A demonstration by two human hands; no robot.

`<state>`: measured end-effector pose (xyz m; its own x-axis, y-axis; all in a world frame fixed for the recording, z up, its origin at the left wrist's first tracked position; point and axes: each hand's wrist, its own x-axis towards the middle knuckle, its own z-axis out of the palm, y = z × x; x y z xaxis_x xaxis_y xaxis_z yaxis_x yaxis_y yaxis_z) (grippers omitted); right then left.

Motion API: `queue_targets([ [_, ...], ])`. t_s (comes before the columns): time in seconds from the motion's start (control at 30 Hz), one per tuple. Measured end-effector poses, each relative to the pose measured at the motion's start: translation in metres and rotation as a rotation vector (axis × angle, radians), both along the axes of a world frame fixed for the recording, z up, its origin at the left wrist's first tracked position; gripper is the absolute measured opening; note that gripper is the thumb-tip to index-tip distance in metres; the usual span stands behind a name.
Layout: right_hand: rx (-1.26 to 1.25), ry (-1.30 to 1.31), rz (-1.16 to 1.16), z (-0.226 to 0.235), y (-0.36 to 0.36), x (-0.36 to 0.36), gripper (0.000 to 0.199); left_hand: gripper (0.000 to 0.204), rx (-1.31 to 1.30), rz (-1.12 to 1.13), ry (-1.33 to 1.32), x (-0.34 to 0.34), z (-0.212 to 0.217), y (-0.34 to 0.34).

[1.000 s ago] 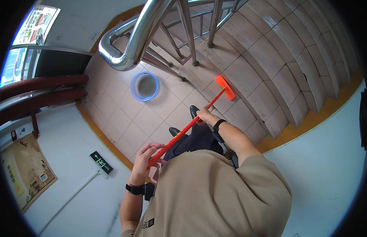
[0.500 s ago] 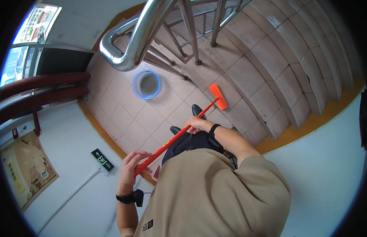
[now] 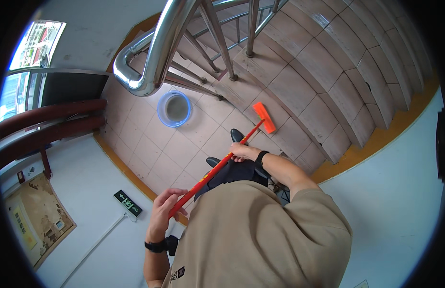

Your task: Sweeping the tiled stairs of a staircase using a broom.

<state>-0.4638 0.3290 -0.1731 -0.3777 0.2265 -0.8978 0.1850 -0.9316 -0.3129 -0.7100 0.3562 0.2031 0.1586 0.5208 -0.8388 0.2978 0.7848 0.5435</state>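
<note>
A long-handled floor brush with a red pole and an orange head (image 3: pixel 264 117) slants across in front of my body, its head resting at the foot of the stairs. My right hand (image 3: pixel 240 150) is wrapped round the middle of the pole. At the pole's near end, my left hand (image 3: pixel 167 207) holds it between thumb and fingers, with the fingers fairly straight over the top. A clear blue-rimmed bucket (image 3: pixel 174 109) with greyish water stands on the tiled floor, ahead of my shoes.
Tiled stairs (image 3: pixel 318 91) rise to the right. A shiny metal handrail (image 3: pixel 155 62) with posts stands ahead, close to the bucket. Dark red pipes (image 3: pixel 54 115) run along the left, and a green exit sign (image 3: pixel 128 203) is on the white wall.
My left hand has shifted slightly to the right with the pole's end. The brush head stays at almost the same spot. The view has tilted a little.
</note>
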Motion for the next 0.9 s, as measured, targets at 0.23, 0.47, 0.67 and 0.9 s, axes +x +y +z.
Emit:
queue_targets([
  [0.23, 0.187, -0.236, -0.229, 0.004, 0.005, -0.006, 0.028, 0.025, -0.018, 0.051, -0.007, 0.010, -0.012, -0.002],
  [0.47, 0.095, -0.387, -0.260, -0.008, 0.005, 0.033, 0.025, 0.026, -0.087, -0.009, -0.138, 0.014, -0.049, -0.010],
  [0.67, 0.051, -0.552, -0.410, 0.012, -0.013, -0.025, 0.070, 0.032, -0.211, -0.091, -0.077, -0.027, -0.045, -0.042],
  [0.9, 0.012, -0.200, -0.512, 0.044, -0.048, -0.097, 0.099, 0.039, -0.196, -0.141, -0.182, -0.081, -0.028, -0.079],
])
